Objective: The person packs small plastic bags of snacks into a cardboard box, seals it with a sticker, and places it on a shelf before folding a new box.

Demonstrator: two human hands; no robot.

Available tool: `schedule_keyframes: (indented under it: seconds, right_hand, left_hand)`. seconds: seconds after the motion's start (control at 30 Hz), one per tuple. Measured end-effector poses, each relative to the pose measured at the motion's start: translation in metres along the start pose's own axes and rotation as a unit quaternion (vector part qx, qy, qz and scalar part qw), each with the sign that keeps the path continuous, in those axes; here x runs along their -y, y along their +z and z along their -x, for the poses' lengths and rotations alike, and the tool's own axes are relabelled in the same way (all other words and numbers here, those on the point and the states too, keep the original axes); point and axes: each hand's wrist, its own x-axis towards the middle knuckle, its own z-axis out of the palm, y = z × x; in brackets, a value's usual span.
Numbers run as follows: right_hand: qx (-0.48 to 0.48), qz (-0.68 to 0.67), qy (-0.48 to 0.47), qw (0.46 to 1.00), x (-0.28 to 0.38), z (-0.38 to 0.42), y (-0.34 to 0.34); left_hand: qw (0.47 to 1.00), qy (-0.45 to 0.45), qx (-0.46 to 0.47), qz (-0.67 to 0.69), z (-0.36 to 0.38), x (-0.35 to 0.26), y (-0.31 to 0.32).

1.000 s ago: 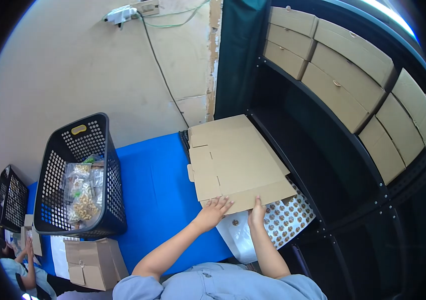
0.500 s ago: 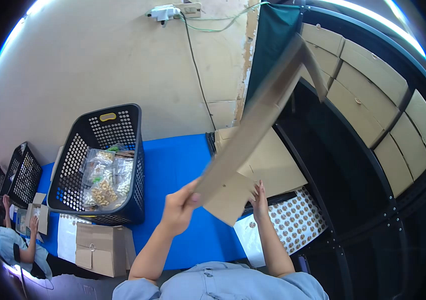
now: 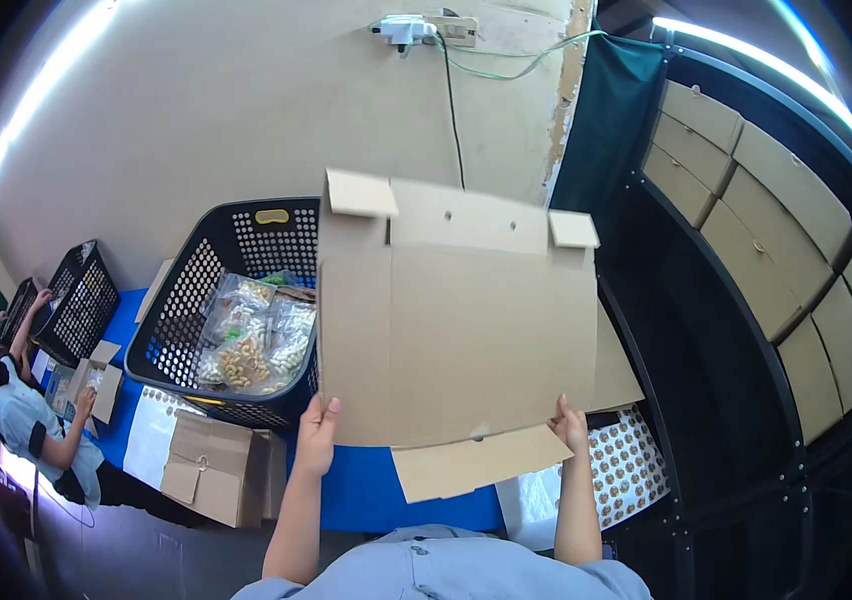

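A flattened cardboard box (image 3: 491,335) is held up in front of me, its broad brown face towards me. My left hand (image 3: 316,437) pinches its lower left corner. On the lower right edge, my right hand (image 3: 572,428) grips it, thumb in front and fingers partly hidden behind. Small side flaps fold over at the top corners, and a long flap hangs from the bottom edge. Just left of the board stands a black perforated basket (image 3: 171,350) with clear packets of pale pieces (image 3: 251,335); the board covers the basket's right side.
A closed carton (image 3: 208,460) stands at the blue table's (image 3: 371,505) front left. Sticker sheets (image 3: 626,465) and more flat cardboard (image 3: 618,365) lie at right. Black shelving holds stacked cartons (image 3: 771,245). Far left, a co-worker (image 3: 36,420) handles an open box (image 3: 96,385).
The flattened box has turned from edge-on to face me and come down. My right hand has closed on its right side; my left hand has moved slightly left. The view has shifted.
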Motion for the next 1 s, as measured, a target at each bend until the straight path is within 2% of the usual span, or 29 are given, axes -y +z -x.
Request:
schedule_keyframes:
  seconds: [0.03, 0.1, 0.13, 0.2, 0.33, 0.43, 0.47, 0.5, 0.53, 0.6, 0.63, 0.67, 0.7, 0.73, 0.77, 0.8, 0.83, 0.87, 0.9, 1.0]
  right_hand:
    - [0.004, 0.003, 0.003, 1.0, -0.006, 0.008, 0.003]
    - [-0.16, 0.085, -0.035, 0.983, -0.016, 0.029, 0.018]
    - [-0.156, 0.088, -0.034, 0.983, -0.025, 0.034, 0.01]
    - [-0.185, 0.183, -0.055, 0.964, -0.045, 0.042, -0.006]
    - [-0.183, 0.251, -0.025, 0.95, -0.066, 0.067, 0.011]
    - [-0.136, 0.307, -0.069, 0.94, -0.102, 0.078, 0.022]
    - [-0.137, 0.305, -0.069, 0.94, -0.117, 0.078, 0.02]
    - [-0.093, 0.4, -0.067, 0.909, -0.131, 0.079, 0.017]
    - [-0.048, 0.491, -0.065, 0.867, -0.143, 0.082, 0.015]
    - [0.013, 0.568, 0.026, 0.823, -0.166, 0.091, 0.011]
    - [0.001, 0.55, 0.048, 0.834, -0.178, 0.093, 0.006]
    - [0.001, 0.551, 0.044, 0.833, -0.174, 0.093, 0.007]
    - [-0.011, 0.515, 0.025, 0.857, -0.169, 0.097, 0.007]
    - [-0.022, 0.477, 0.009, 0.878, -0.165, 0.099, 0.01]
    - [-0.037, 0.417, -0.074, 0.905, -0.165, 0.097, 0.01]
    - [-0.034, 0.417, -0.071, 0.905, -0.159, 0.097, 0.006]
    - [-0.065, 0.483, -0.03, 0.873, -0.122, 0.102, 0.032]
    - [-0.096, 0.546, 0.011, 0.832, -0.101, 0.104, 0.046]
    - [-0.093, 0.567, -0.018, 0.818, -0.099, 0.101, 0.042]
    - [-0.047, 0.612, -0.072, 0.787, -0.118, 0.08, 0.013]
  left_hand:
    - [1.0, -0.001, 0.0, -0.025, 0.005, 0.002, 0.004]
    - [0.998, -0.019, -0.008, -0.06, 0.013, 0.024, 0.002]
    - [0.997, -0.02, -0.013, -0.079, 0.017, 0.036, 0.001]
    - [0.992, -0.035, -0.023, -0.12, 0.025, 0.064, -0.007]
    - [0.976, -0.079, -0.051, -0.196, 0.036, 0.118, -0.037]
    - [0.957, -0.068, -0.071, -0.272, 0.039, 0.156, -0.073]
    - [0.932, -0.111, -0.066, -0.34, 0.04, 0.164, -0.084]
    - [0.899, -0.154, -0.06, -0.405, 0.044, 0.174, -0.093]
    - [0.899, -0.154, -0.057, -0.406, 0.05, 0.176, -0.094]
    - [0.859, -0.206, -0.157, -0.442, 0.058, 0.177, -0.089]
    - [0.86, -0.205, -0.155, -0.441, 0.059, 0.17, -0.082]
    - [0.816, -0.202, -0.139, -0.523, 0.059, 0.156, -0.073]
    - [0.765, -0.198, -0.124, -0.6, 0.059, 0.144, -0.067]
    - [0.765, -0.199, -0.128, -0.599, 0.059, 0.138, -0.065]
    - [0.767, -0.164, -0.075, -0.615, 0.06, 0.133, -0.065]
    - [0.765, -0.129, -0.021, -0.63, 0.063, 0.13, -0.066]
    - [0.764, -0.133, -0.022, -0.631, 0.068, 0.129, -0.068]
    - [0.778, -0.128, 0.028, -0.614, 0.073, 0.129, -0.07]
    - [0.791, -0.121, 0.077, -0.595, 0.075, 0.13, -0.071]
    - [0.786, -0.088, 0.127, -0.598, 0.095, 0.139, -0.071]
